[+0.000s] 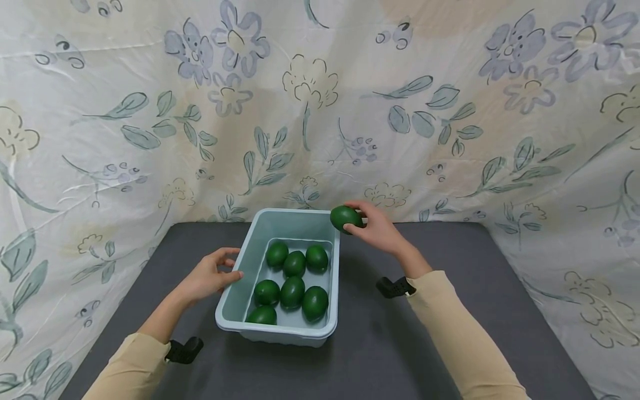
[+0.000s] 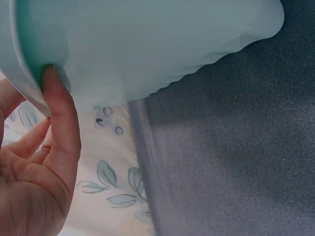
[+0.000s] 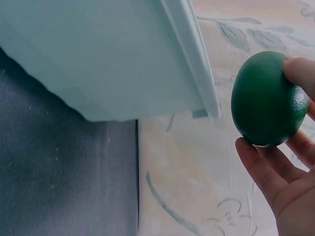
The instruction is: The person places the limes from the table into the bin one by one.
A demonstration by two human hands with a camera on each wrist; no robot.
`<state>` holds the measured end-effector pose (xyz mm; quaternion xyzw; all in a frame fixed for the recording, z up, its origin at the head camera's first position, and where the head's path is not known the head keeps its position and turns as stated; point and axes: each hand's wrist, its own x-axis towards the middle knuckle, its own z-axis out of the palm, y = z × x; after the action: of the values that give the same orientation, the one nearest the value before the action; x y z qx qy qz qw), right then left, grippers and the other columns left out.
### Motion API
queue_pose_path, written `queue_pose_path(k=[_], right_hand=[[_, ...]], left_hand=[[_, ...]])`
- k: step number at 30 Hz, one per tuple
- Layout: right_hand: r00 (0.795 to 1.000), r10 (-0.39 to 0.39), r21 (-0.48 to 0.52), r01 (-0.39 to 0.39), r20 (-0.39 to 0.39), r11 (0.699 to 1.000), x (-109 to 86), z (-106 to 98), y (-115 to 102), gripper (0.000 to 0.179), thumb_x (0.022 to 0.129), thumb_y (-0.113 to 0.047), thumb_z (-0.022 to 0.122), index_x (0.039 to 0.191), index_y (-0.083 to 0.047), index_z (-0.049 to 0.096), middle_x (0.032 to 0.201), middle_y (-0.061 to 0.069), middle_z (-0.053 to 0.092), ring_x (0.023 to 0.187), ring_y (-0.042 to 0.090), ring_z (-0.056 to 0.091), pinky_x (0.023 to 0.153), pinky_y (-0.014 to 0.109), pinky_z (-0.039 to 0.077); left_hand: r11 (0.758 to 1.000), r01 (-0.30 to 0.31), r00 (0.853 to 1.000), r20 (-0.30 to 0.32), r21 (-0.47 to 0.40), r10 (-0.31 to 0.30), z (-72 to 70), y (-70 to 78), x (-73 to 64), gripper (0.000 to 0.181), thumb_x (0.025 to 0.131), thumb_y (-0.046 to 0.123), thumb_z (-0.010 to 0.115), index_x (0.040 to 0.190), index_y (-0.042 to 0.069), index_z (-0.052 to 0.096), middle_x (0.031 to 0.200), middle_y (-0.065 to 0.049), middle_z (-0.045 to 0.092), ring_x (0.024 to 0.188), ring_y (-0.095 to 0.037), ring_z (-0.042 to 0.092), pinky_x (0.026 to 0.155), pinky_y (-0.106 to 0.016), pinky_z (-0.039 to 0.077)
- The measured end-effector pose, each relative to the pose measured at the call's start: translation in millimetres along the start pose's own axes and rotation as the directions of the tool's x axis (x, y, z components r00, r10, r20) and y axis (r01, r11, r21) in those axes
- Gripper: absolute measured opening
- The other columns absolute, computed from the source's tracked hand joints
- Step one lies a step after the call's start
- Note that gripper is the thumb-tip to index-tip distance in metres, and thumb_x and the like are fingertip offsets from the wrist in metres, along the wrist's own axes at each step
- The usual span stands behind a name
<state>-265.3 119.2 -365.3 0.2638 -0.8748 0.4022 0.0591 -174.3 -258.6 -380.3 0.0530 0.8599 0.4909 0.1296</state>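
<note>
A pale blue-green plastic bin [image 1: 278, 331] stands on the dark grey table, with several dark green avocados [image 1: 293, 293] lying loose on its floor. At the left side my left hand [image 1: 212, 276] pinches the bin's rim; the left wrist view shows a finger [image 2: 61, 113] pressed to the wall just under the lip. Over the bin's far right corner, my right hand [image 1: 375, 226] holds one avocado [image 3: 268, 98] between thumb and fingers. In the right wrist view this avocado is level with the rim and a little apart from it.
The dark grey table [image 1: 380, 344] spreads out around the bin. A floral-patterned cloth [image 1: 320, 111] hangs behind the table and along both sides. A black strap-on device [image 1: 395, 287] sits on each wrist, below beige sleeves.
</note>
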Motion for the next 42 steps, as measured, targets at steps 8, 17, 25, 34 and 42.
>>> queue_pose_path(k=[8, 17, 25, 34, 42], right_hand=[[0.998, -0.050, -0.001, 0.050, 0.042, 0.999, 9.8, 8, -18, 0.049, 0.085, -0.020, 0.066, 0.130, -0.010, 0.048, 0.124, 0.008, 0.052, 0.106, 0.027, 0.056, 0.077, 0.035, 0.051], [0.989, -0.100, 0.034, 0.096, 0.111, 0.995, 18.6, 18, -31, 0.045, 0.085, -0.019, 0.067, 0.126, -0.011, 0.051, 0.118, 0.006, 0.054, 0.096, 0.019, 0.057, 0.072, 0.030, 0.051], [0.982, -0.125, -0.031, 0.131, 0.141, 0.991, 20.9, 23, -44, 0.046, 0.084, -0.020, 0.068, 0.126, -0.010, 0.052, 0.122, 0.006, 0.054, 0.098, 0.018, 0.055, 0.074, 0.029, 0.049], [0.967, -0.165, -0.040, 0.176, 0.196, 0.983, 19.3, 30, -55, 0.048, 0.085, -0.022, 0.067, 0.128, -0.010, 0.050, 0.128, 0.006, 0.051, 0.103, 0.018, 0.053, 0.085, 0.033, 0.046], [0.954, -0.175, -0.078, 0.199, 0.242, 0.977, 17.2, 36, -60, 0.048, 0.086, -0.024, 0.066, 0.129, -0.011, 0.049, 0.127, 0.004, 0.052, 0.109, 0.017, 0.052, 0.090, 0.034, 0.043]], left_hand=[[1.000, 0.004, 1.000, 0.000, 0.008, -0.004, -0.3, 1.8, -0.5, 0.063, 0.087, 0.015, 0.063, 0.140, 0.004, 0.030, 0.110, -0.020, 0.049, 0.079, -0.021, 0.063, 0.060, -0.037, 0.053], [1.000, -0.002, 1.000, 0.007, 0.009, 0.002, -0.9, 1.3, -0.3, 0.063, 0.087, 0.016, 0.063, 0.140, 0.003, 0.030, 0.111, -0.021, 0.049, 0.081, -0.021, 0.063, 0.061, -0.037, 0.053], [1.000, 0.000, 1.000, 0.009, 0.006, 0.000, -0.5, 0.4, -0.3, 0.064, 0.087, 0.017, 0.063, 0.140, 0.004, 0.029, 0.112, -0.021, 0.048, 0.081, -0.021, 0.063, 0.062, -0.037, 0.053], [1.000, 0.000, 1.000, 0.006, 0.014, 0.000, -0.3, 0.6, 0.2, 0.065, 0.087, 0.018, 0.064, 0.140, 0.003, 0.029, 0.112, -0.021, 0.049, 0.081, -0.021, 0.062, 0.063, -0.037, 0.053], [1.000, -0.002, 1.000, 0.014, 0.012, 0.002, -0.6, -0.4, 0.8, 0.065, 0.088, 0.018, 0.063, 0.140, 0.004, 0.028, 0.112, -0.021, 0.049, 0.079, -0.021, 0.062, 0.062, -0.036, 0.053]])
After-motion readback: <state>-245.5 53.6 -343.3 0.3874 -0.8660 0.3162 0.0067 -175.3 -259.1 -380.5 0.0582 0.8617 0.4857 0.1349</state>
